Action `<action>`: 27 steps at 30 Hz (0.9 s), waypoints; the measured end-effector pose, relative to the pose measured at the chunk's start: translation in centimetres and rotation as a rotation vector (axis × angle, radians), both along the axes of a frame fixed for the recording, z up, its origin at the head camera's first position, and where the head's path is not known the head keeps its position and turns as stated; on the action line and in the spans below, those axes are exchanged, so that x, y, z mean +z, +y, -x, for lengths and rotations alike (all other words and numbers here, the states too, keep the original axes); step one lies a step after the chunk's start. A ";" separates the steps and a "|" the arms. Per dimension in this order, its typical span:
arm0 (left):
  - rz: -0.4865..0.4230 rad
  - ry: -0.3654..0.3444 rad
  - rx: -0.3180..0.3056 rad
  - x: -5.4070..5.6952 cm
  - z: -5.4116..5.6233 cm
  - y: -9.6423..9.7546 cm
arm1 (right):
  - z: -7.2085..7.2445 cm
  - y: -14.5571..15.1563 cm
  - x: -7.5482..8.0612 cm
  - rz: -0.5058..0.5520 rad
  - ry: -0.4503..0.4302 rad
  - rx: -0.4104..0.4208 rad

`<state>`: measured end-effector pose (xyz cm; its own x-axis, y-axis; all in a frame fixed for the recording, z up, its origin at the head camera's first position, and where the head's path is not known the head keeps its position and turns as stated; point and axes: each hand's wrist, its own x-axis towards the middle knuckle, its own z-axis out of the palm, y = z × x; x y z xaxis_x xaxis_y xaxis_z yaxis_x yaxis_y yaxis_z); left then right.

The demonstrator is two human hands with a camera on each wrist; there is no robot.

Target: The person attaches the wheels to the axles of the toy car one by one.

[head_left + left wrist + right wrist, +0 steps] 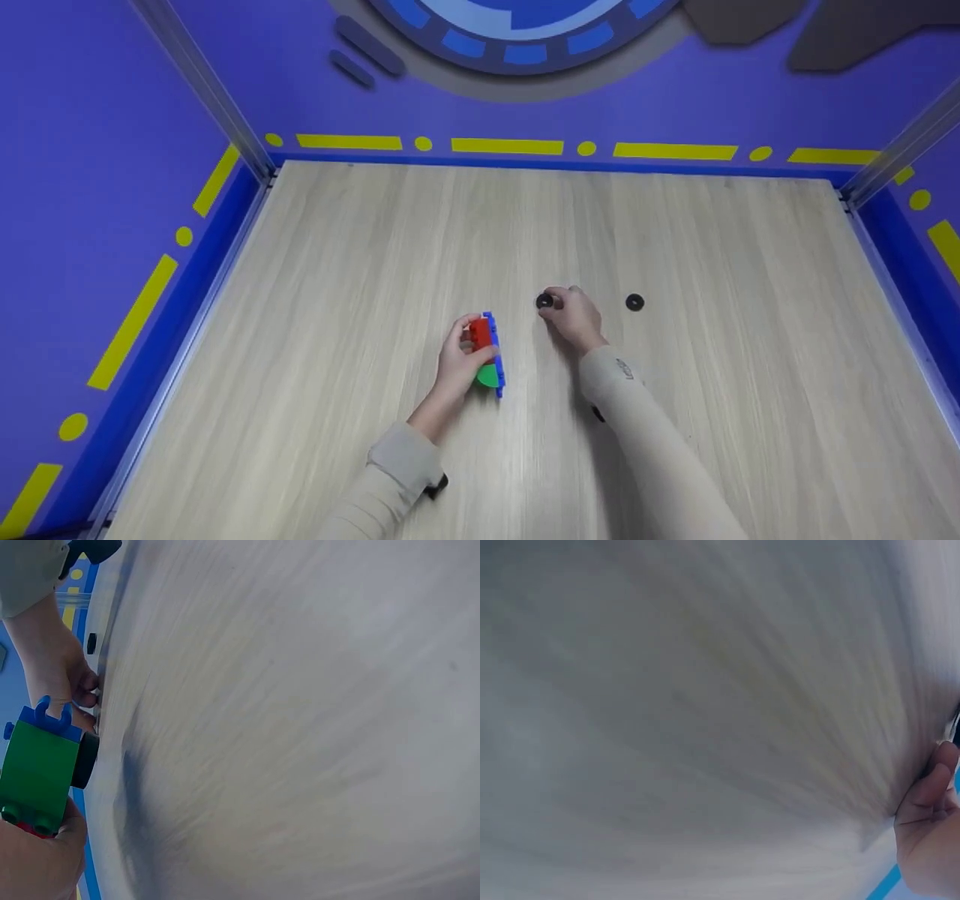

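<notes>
Clearly, the pale wooden tabletop (337, 247), the largest surface here, gives round parts room to roll, so a slip could send one towards the purple walls (82, 150) around it. The right sleeve (667, 442) is the main obstruction, since a dragging forearm might sweep aside whatever lies under it; the left sleeve (405, 461) is lower and well apart. The left hand (454, 364) grips the block assembly (481, 334) near the middle of the tabletop, tipped with its long blue base (498, 366) facing the right hand (576, 315). Too hard a squeeze on the red part, or a sideways push against the base, could pop the stacked pieces loose, the green block (39, 772) at the near end included. A black object (437, 486) shows at the left cuff. Smallest are the dark rounds: the left wrist view shows a black disc (85, 760) at the assembly's table-facing side, seemingly fitted. The right hand pinches a black wheel (544, 301), easily lost if held only by its edge; whether it touches the wood I cannot tell. Another wheel (635, 302) lies beyond that hand, and a dark piece (598, 413) is partly hidden by the right sleeve.
</notes>
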<state>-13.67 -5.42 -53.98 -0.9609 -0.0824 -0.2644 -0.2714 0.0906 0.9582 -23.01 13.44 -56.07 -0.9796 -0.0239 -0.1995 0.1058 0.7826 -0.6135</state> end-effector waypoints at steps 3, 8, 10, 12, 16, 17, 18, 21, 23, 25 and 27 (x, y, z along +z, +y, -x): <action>-0.007 -0.003 0.004 0.0 0.0 0.0 | -0.1 0.1 0.0 0.036 0.001 -0.004; -0.008 -0.001 0.001 0.0 0.0 0.0 | -0.1 0.2 0.0 0.081 -0.009 -0.005; -0.008 0.001 0.001 0.0 0.0 0.0 | -0.1 0.2 0.1 0.095 -0.016 -0.001; -0.011 0.000 0.004 0.0 0.0 0.0 | -0.1 0.3 0.1 0.110 -0.021 0.004; -0.020 -0.001 0.002 0.0 0.0 0.1 | -0.3 0.6 0.4 0.146 -0.002 0.032; -0.022 -0.003 0.001 0.0 0.0 0.0 | -0.4 0.6 0.5 0.156 0.006 0.041; -0.023 -0.002 -0.001 0.1 0.0 0.0 | -0.5 0.7 0.6 0.169 0.009 0.050; -0.025 -0.009 -0.007 0.5 -0.1 0.0 | -0.7 0.8 1.0 0.203 0.003 0.080; -0.022 -0.018 -0.007 0.6 -0.1 0.0 | -0.9 0.9 1.2 0.227 -0.023 0.093; -0.017 -0.023 -0.007 0.6 -0.1 0.0 | -1.0 1.0 1.5 0.255 -0.047 0.105; -0.009 -0.023 -0.003 0.2 0.0 0.1 | -1.2 1.0 1.8 0.274 -0.060 0.111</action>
